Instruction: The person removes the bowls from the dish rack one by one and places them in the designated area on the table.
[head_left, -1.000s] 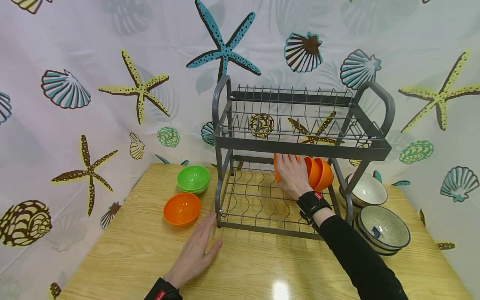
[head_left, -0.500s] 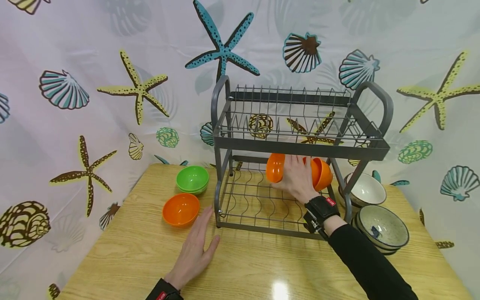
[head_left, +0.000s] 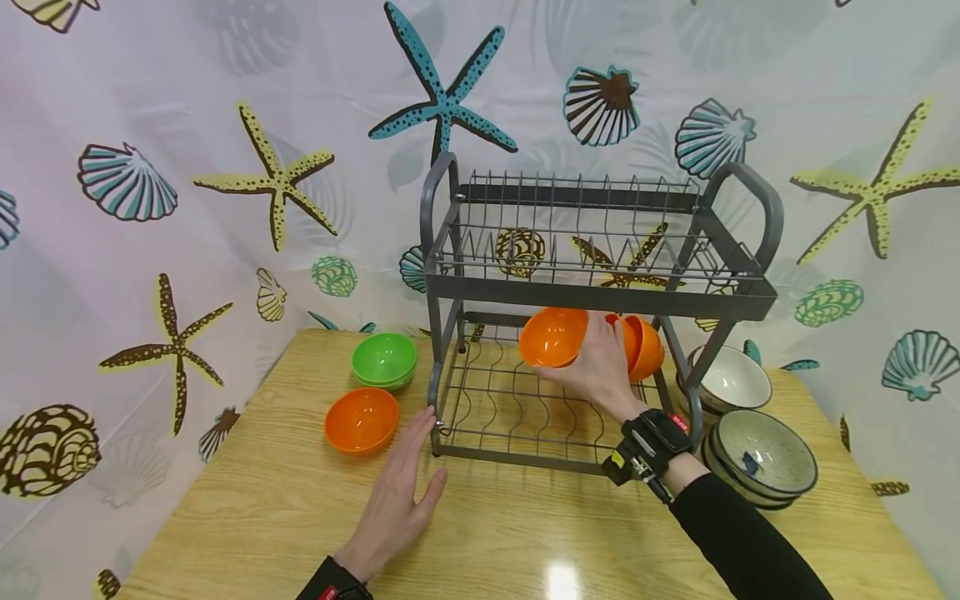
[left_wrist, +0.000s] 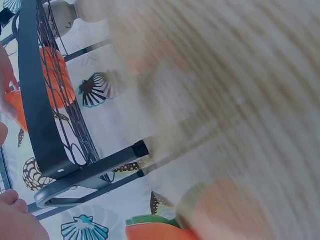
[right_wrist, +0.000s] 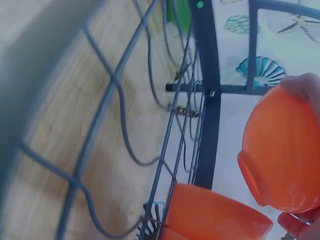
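Observation:
My right hand [head_left: 600, 367] grips an orange bowl [head_left: 553, 337] by its right side, inside the lower tier of the dark grey dish rack [head_left: 600, 289]. The bowl's hollow tilts toward the head camera. In the right wrist view this held bowl [right_wrist: 285, 150] is raised off the wires, its foot ring showing. Other orange bowls [head_left: 647, 350] stand on edge, nested, at the tier's right end, partly behind my hand. My left hand [head_left: 393, 504] lies with straight fingers by the rack's front left foot, holding nothing. Near its fingertips sits another orange bowl [head_left: 362, 421].
Two stacked green bowls [head_left: 384, 360] stand behind the left orange bowl. Right of the rack are a white bowl [head_left: 731, 379] and a stack of speckled grey bowls [head_left: 765, 454]. The rack's upper tier overhangs my right hand. A patterned curtain [head_left: 247, 50] hangs behind the wooden table [head_left: 495, 533].
My right hand has drawn one orange bowl leftward, away from the nested ones, and turned it so its inside faces the camera. My left hand has barely shifted.

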